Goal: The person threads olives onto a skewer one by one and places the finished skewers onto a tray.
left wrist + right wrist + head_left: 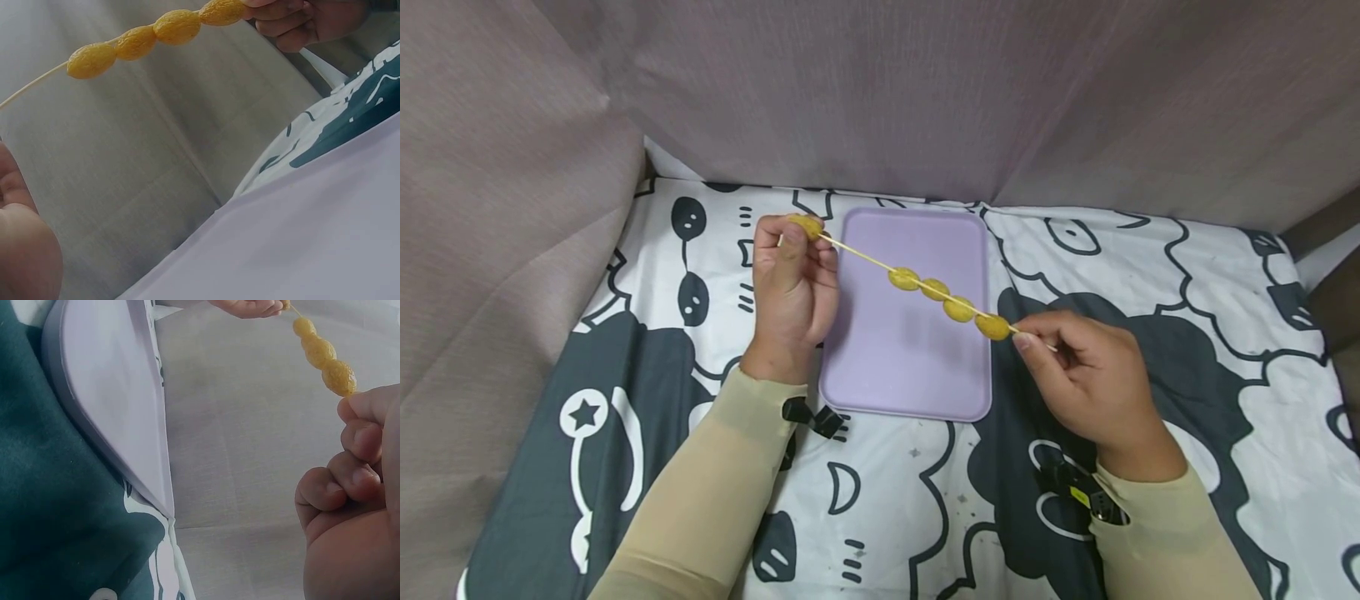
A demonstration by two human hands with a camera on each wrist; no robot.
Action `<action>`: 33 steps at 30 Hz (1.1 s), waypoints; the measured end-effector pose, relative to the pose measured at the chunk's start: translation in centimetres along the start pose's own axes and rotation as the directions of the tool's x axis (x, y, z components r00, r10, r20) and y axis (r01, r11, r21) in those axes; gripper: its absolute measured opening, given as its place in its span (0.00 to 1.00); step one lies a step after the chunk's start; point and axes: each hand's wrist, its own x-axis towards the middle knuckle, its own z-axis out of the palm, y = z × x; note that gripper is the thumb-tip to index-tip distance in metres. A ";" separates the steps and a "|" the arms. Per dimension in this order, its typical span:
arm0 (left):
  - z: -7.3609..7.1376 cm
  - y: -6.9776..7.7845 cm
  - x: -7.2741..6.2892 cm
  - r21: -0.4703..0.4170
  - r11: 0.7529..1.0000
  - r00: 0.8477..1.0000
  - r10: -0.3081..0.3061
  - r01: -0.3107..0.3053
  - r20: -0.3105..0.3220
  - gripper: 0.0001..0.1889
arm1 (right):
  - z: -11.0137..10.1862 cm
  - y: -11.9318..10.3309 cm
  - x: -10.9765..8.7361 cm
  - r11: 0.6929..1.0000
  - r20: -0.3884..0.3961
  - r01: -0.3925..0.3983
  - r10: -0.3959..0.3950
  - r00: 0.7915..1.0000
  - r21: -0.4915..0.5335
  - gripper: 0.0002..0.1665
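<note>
A thin pale skewer (859, 252) slants down to the right above a lilac tray (910, 375). Several wrinkled yellow oval pieces (958, 309) are threaded close together on its right half. At the upper left end my left hand (793, 300) pinches another yellow oval piece (807, 225) between thumb and fingers, with the skewer's end at it. Whether the tip has gone into that piece cannot be seen. My right hand (1090, 379) pinches the skewer near its lower end, just beyond the last piece. In the left wrist view the row of yellow pieces (177, 27) shows clearly.
The tray lies flat on a black-and-white patterned cloth (880, 533). Grey-brown fabric (850, 100) hangs behind and along the left side of the cloth. A dark brown surface (1341, 308) shows at the right edge.
</note>
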 end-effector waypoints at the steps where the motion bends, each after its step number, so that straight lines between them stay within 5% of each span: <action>1: 0.0 0.0 0.0 0.003 1.000 1.000 0.001 -0.001 0.001 0.22 | 0.0 0.0 0.0 1.000 0.002 -0.001 0.001 1.000 -0.003 0.11; 33: -0.2 -0.1 0.0 0.114 0.991 0.996 0.056 -0.064 0.069 0.18 | -0.3 -0.2 0.1 0.999 0.051 -0.036 0.037 0.998 -0.020 0.14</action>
